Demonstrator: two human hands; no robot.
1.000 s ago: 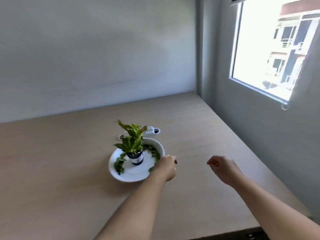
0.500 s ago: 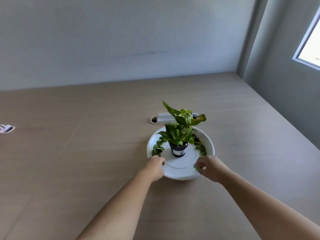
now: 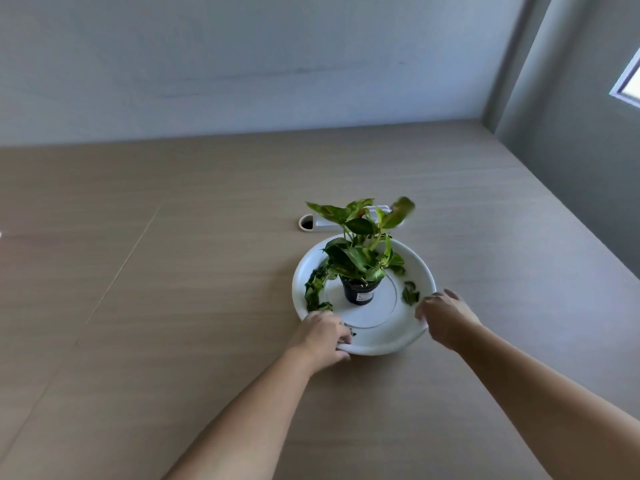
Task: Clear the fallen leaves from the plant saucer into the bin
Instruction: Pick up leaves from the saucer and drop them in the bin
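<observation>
A white round saucer [image 3: 377,337] sits on the wooden table with a small black pot [image 3: 360,294] holding a green leafy plant [image 3: 360,244] at its centre. Loose fallen leaves [image 3: 315,289] lie along the saucer's left inner edge. More fallen leaves [image 3: 410,294] lie on its right side. My left hand [image 3: 323,336] grips the saucer's near-left rim, thumb over the edge. My right hand [image 3: 446,315] holds the near-right rim. No bin is in view.
A white cable grommet plate [image 3: 311,223] is set into the wooden table [image 3: 173,271] just behind the saucer. A grey wall closes the back and the right side, and a window edge [image 3: 628,88] shows at upper right.
The view swung left, then nearer to the saucer. Both hands went from hovering closed beside the saucer to gripping its near rim on either side.
</observation>
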